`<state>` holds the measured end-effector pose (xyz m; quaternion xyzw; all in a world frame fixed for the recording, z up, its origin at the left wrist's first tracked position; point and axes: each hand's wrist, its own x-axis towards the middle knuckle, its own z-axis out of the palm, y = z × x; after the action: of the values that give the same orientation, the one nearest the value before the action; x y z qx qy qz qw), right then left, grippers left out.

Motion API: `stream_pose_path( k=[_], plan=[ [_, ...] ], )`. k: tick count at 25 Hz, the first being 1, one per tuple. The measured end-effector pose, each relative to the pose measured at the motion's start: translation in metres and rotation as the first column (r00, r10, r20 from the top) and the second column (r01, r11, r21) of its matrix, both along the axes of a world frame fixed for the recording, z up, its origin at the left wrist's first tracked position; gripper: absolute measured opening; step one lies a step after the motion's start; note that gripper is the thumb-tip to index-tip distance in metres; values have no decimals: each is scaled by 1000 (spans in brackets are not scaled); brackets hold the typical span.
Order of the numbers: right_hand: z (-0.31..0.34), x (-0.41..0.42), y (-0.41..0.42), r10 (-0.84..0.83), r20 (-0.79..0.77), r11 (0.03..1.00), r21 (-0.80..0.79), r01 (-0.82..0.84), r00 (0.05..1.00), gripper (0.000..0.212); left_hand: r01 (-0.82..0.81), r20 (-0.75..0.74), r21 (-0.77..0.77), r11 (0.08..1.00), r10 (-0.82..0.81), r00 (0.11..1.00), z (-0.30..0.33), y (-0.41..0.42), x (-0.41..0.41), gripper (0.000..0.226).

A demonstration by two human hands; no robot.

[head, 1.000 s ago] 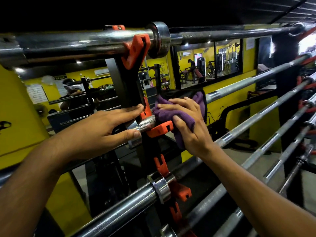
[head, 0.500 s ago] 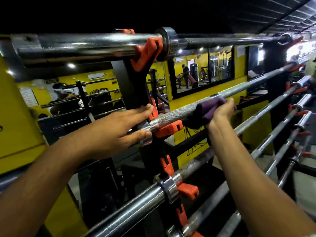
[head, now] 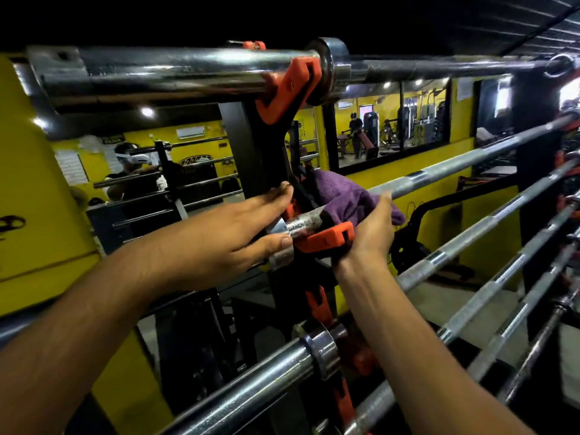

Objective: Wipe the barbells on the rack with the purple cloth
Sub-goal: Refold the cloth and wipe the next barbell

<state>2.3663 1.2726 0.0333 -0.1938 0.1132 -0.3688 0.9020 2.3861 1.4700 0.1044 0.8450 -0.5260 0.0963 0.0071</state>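
Note:
Several chrome barbells lie across a black rack point(head: 248, 152) on orange hooks. The second barbell from the top point(head: 439, 171) runs from the middle to the far right. A purple cloth point(head: 345, 196) is wrapped round this bar just right of its orange hook point(head: 326, 235). My right hand point(head: 373, 227) grips the cloth round the bar from below, thumb on top. My left hand point(head: 226, 233) lies with straight fingers over the bar's sleeve and collar point(head: 281, 255), left of the hook, thumb underneath.
The top barbell point(head: 175, 70) crosses overhead with a thick sleeve. A lower barbell point(head: 251, 384) passes under my forearms, and more bars point(head: 502, 277) slope away at right. A yellow wall and a mirror point(head: 392, 120) stand behind the rack.
My right hand has slid the cloth back left along the bar, from out on the shaft to the spot beside the orange hook. My left hand has stayed on the sleeve.

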Motion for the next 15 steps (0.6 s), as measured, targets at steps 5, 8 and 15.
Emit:
stream_pose_path(
  k=[5, 8, 15],
  plan=[
    [18, 6, -54, -167, -78, 982, 81, 173, 983, 39, -8, 3, 28, 1000, 8, 1000, 1, 0, -4, 79],
    [23, 1, -87, -207, -135, 974, 59, 217, 969, 43, -8, 3, 27, 1000, 8, 1000, -1, 0, -7, 80],
    [-5, 2, -11, -57, -161, 992, -117, 38, 985, 40, -14, 118, 85, 996, 4, 993, -4, 2, -11, 78]
  ],
)
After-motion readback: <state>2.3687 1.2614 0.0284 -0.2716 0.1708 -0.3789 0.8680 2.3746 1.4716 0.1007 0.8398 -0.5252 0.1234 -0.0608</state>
